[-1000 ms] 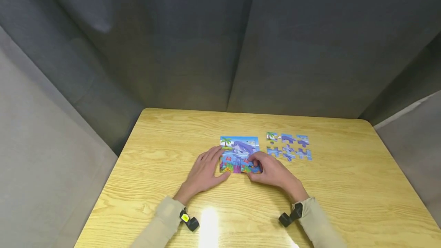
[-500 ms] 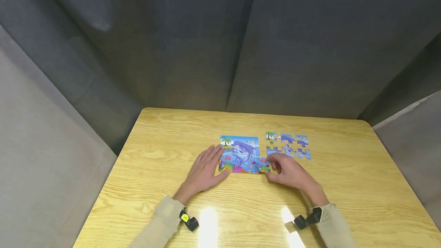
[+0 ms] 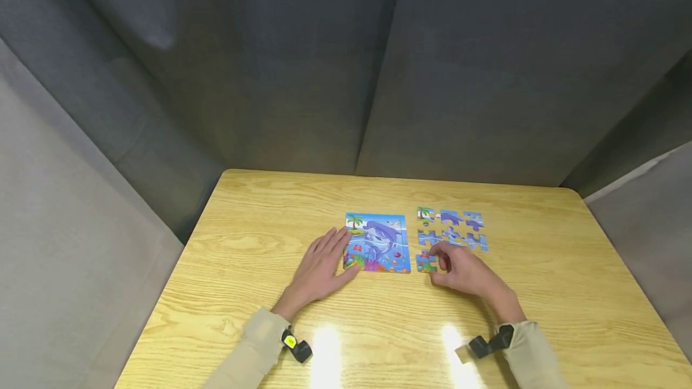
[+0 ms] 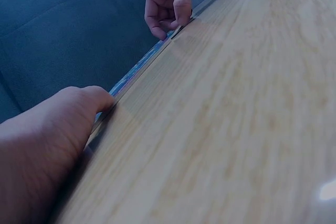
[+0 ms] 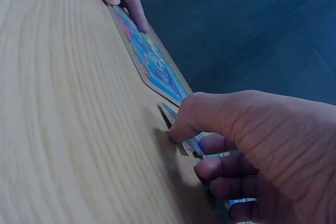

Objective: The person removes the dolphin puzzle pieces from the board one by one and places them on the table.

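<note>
My left hand lies with straight, spread fingers along the left side of a square dolphin puzzle board. Its thumb touches the board's lower left corner. Between thumb and index finger, my right hand pinches a puzzle piece printed with coral, just right of the board. In the right wrist view this piece is tilted, its near edge off the table with a shadow below. Two rows of loose puzzle pieces lie beyond the right hand, which partly covers the nearer row.
The wooden table has its far edge in front of a dark grey curtain. Lighter grey panels stand at both sides. Bare wood shows around the board and in front of the hands.
My right hand has carried the coral piece rightward off the board's lower right corner to below the loose pieces. The printed picture beneath now shows there. The left hand has stayed still.
</note>
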Action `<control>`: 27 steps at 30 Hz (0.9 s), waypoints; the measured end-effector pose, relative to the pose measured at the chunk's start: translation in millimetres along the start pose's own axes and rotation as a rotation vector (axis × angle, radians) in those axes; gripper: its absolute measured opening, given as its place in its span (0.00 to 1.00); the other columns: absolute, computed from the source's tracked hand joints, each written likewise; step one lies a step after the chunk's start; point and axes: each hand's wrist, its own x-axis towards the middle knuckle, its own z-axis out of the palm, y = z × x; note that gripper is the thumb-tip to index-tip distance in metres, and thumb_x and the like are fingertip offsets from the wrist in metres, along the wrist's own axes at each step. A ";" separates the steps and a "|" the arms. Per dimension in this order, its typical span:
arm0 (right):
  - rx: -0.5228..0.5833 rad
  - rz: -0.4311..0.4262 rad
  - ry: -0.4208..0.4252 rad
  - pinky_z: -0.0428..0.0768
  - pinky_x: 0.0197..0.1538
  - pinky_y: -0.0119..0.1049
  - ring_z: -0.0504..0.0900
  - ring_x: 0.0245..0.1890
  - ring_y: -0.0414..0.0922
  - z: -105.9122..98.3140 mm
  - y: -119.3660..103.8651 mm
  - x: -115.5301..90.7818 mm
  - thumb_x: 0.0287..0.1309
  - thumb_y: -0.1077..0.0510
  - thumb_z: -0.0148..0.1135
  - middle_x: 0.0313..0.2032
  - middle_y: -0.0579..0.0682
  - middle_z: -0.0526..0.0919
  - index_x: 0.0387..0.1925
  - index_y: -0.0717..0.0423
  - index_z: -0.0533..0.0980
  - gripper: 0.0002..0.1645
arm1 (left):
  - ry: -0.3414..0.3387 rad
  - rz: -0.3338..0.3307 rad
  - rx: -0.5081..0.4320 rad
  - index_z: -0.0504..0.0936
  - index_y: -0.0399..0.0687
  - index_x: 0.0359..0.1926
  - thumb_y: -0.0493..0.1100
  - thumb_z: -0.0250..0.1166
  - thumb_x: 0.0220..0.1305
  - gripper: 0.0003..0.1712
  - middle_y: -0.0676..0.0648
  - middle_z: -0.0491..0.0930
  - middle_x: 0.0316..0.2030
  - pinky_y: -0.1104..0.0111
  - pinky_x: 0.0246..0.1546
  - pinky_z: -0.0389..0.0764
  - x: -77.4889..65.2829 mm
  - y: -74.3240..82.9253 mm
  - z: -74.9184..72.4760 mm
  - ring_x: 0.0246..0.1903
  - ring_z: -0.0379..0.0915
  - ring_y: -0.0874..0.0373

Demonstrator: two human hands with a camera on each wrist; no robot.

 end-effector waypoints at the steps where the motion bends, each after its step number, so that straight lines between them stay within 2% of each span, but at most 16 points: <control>1: -0.001 0.002 -0.002 0.71 0.33 0.32 0.68 0.23 0.35 -0.7 0.5 0.0 0.50 0.60 0.74 0.25 0.44 0.74 0.48 0.59 0.80 0.22 | -0.001 -0.001 0.001 0.58 0.47 0.82 0.71 0.51 0.74 0.48 0.46 0.55 0.82 0.46 0.77 0.55 0.0 0.0 -0.1 0.81 0.47 0.45; 10: 0.002 0.022 -0.031 0.70 0.32 0.32 0.68 0.25 0.36 -4.0 4.4 -2.3 0.52 0.61 0.74 0.26 0.45 0.74 0.50 0.59 0.79 0.23 | -0.009 -0.003 0.006 0.57 0.49 0.82 0.71 0.51 0.75 0.48 0.47 0.54 0.82 0.47 0.77 0.55 0.0 -0.2 -0.3 0.81 0.47 0.46; 27: -0.012 0.006 -0.017 0.69 0.31 0.32 0.67 0.24 0.35 -4.8 -0.5 -2.6 0.53 0.61 0.74 0.25 0.45 0.73 0.50 0.59 0.80 0.21 | -0.012 -0.003 -0.001 0.56 0.48 0.82 0.71 0.49 0.75 0.48 0.47 0.54 0.82 0.46 0.77 0.55 -0.1 -0.5 -0.2 0.81 0.46 0.46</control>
